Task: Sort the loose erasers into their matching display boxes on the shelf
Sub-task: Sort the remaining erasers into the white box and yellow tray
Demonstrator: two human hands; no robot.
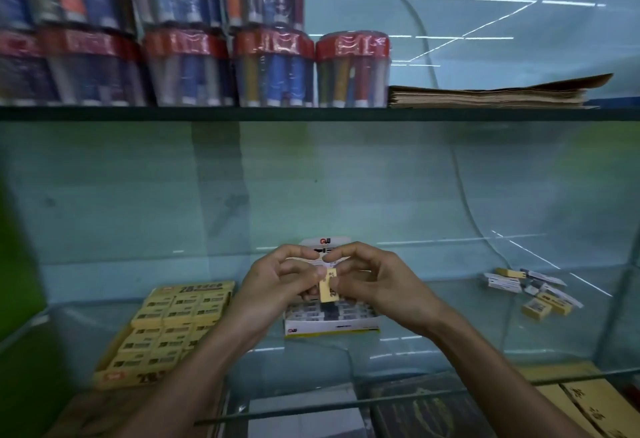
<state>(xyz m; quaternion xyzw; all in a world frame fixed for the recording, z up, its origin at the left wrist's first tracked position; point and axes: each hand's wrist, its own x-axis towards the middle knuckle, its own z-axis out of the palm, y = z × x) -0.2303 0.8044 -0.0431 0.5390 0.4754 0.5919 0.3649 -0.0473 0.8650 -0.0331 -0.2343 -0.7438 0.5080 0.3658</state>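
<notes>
Both hands, left hand (pixel 273 278) and right hand (pixel 372 278), pinch one yellow eraser (pixel 329 288) above the white box (pixel 330 323), probably checking it before it goes left to the yellow box (pixel 166 330).

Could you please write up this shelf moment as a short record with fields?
held item: yellow eraser, pinched by both the left hand and right hand
below the hands: white display box of dark erasers
left of it: yellow display box, filled with yellow erasers
still loose: mixed eraser pile at the right of the glass shelf
upper shelf: pen tubs, paper stack
</notes>
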